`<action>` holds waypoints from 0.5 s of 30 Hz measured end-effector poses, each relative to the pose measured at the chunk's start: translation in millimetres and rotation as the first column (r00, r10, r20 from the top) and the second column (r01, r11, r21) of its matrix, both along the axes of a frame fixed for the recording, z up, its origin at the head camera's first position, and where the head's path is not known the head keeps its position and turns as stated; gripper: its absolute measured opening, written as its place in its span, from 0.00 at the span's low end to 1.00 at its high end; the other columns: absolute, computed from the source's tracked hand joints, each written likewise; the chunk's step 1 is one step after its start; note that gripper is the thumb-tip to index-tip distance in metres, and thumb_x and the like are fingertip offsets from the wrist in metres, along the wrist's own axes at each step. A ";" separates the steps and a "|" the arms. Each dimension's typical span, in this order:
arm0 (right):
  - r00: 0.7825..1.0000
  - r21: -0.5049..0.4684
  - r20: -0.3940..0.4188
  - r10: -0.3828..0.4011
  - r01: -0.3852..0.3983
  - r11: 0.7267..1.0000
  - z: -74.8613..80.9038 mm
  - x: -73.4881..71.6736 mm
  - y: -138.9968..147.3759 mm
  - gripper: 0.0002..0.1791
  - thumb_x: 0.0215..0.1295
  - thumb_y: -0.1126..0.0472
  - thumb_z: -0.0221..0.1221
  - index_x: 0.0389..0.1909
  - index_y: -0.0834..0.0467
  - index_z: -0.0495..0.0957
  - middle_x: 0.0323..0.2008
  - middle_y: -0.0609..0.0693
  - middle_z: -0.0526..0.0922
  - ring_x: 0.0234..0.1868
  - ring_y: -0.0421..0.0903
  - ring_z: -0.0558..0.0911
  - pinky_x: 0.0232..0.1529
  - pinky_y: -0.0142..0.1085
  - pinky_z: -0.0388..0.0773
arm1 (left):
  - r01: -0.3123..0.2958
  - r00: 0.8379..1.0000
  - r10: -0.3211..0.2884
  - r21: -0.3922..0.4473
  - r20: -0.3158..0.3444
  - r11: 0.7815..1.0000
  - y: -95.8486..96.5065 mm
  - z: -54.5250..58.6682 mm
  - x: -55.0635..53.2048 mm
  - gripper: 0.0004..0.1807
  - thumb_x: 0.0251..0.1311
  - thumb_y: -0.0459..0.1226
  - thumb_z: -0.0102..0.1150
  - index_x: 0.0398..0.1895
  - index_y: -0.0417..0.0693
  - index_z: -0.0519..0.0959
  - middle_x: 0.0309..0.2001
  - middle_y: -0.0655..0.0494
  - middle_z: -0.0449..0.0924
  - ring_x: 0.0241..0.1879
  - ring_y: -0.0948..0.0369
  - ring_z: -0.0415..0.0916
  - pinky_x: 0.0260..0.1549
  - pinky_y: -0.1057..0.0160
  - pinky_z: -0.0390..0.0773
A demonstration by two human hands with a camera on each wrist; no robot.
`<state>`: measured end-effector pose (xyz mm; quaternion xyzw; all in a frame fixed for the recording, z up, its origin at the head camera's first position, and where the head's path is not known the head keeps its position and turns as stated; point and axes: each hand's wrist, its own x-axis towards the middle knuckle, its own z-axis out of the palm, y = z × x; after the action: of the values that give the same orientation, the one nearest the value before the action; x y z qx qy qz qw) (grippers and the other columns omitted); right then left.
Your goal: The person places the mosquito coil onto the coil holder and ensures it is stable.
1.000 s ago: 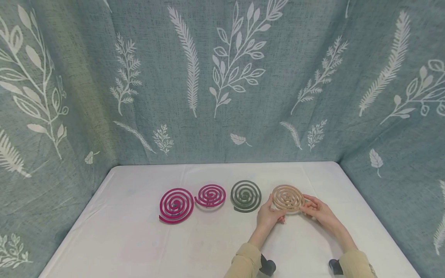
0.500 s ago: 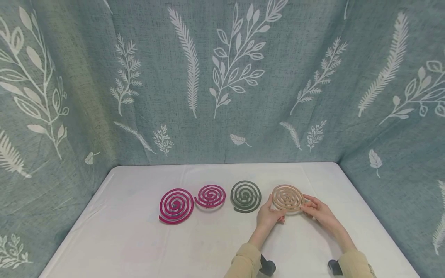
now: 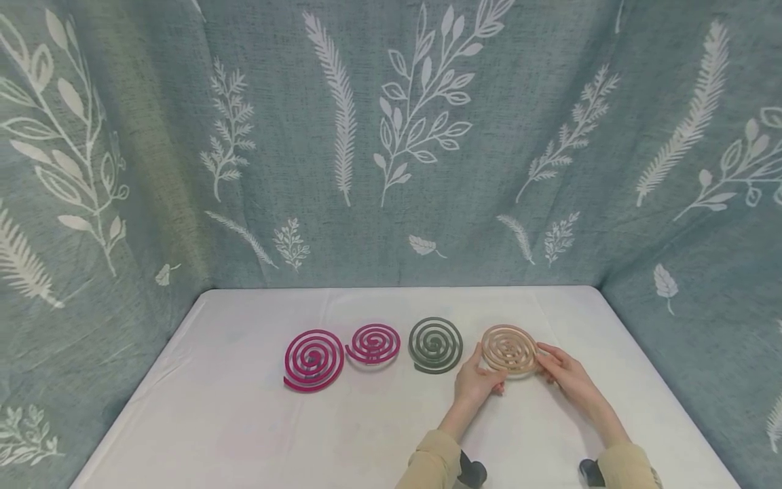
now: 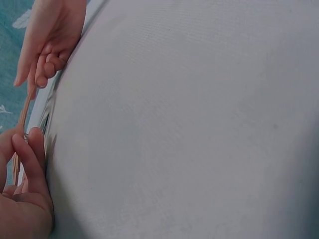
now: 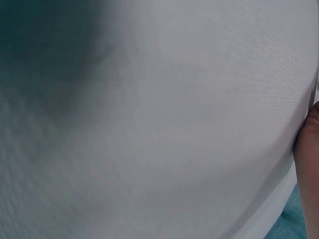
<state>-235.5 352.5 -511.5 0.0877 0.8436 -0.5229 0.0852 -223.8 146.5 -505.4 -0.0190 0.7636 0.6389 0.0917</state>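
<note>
A tan spiral mosquito coil [image 3: 510, 349] lies between my two hands at the right of the table, in the head view. My left hand [image 3: 476, 380] pinches its left front edge, thumb on top. At the coil's right edge, my right hand [image 3: 571, 375] holds the rim between thumb and fingers. Edge-on in the left wrist view, the tan coil [image 4: 23, 112] spans from the left hand [image 4: 25, 199] to the right hand [image 4: 52, 42]. Only part of the right hand [image 5: 310, 149] shows in the right wrist view, the coil being out of sight there.
Left of the hands, a dark green coil [image 3: 435, 345] lies on the white-covered table [image 3: 256, 435]. Farther left are two magenta coils, one smaller [image 3: 374, 343] and one larger [image 3: 313, 360]. A blue-green leaf-patterned curtain [image 3: 342, 251] borders the table's back and sides.
The head view has shifted slightly. My right thumb has moved from the coil's front right edge a little back along its right rim. The left hand keeps its grip.
</note>
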 end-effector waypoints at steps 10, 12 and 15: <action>0.999 -0.074 -0.026 -0.024 0.022 0.997 -1.5 -0.8 -1.2 0.34 0.74 0.47 0.44 0.69 0.68 0.54 0.32 0.41 0.75 0.31 0.33 0.71 0.34 0.26 0.73 | 0.050 0.999 -0.050 -0.103 0.000 0.993 -3.2 1.0 13.1 0.49 0.51 0.40 0.67 0.72 0.37 0.49 0.20 0.59 0.78 0.18 0.66 0.74 0.23 0.73 0.72; 1.000 -0.079 -0.014 -0.025 0.024 0.997 -1.5 -0.2 -2.0 0.34 0.74 0.47 0.43 0.69 0.67 0.53 0.33 0.41 0.75 0.32 0.33 0.71 0.34 0.26 0.73 | 0.059 0.998 -0.060 -0.108 -0.002 0.992 -4.2 0.2 15.6 0.50 0.51 0.41 0.66 0.72 0.36 0.48 0.21 0.59 0.77 0.18 0.67 0.72 0.21 0.72 0.70; 1.000 -0.074 -0.008 -0.026 0.025 0.997 -1.8 0.7 -3.1 0.35 0.74 0.46 0.42 0.70 0.67 0.53 0.33 0.42 0.75 0.32 0.34 0.71 0.34 0.26 0.73 | 0.085 0.996 -0.084 -0.093 0.007 0.992 -6.1 -1.3 19.3 0.50 0.52 0.41 0.66 0.72 0.34 0.47 0.22 0.59 0.75 0.19 0.67 0.70 0.20 0.72 0.67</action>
<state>-234.8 349.4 -513.3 0.0929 0.8229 -0.5551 0.0778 -204.6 140.4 -506.7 0.0082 0.7927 0.5979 0.1188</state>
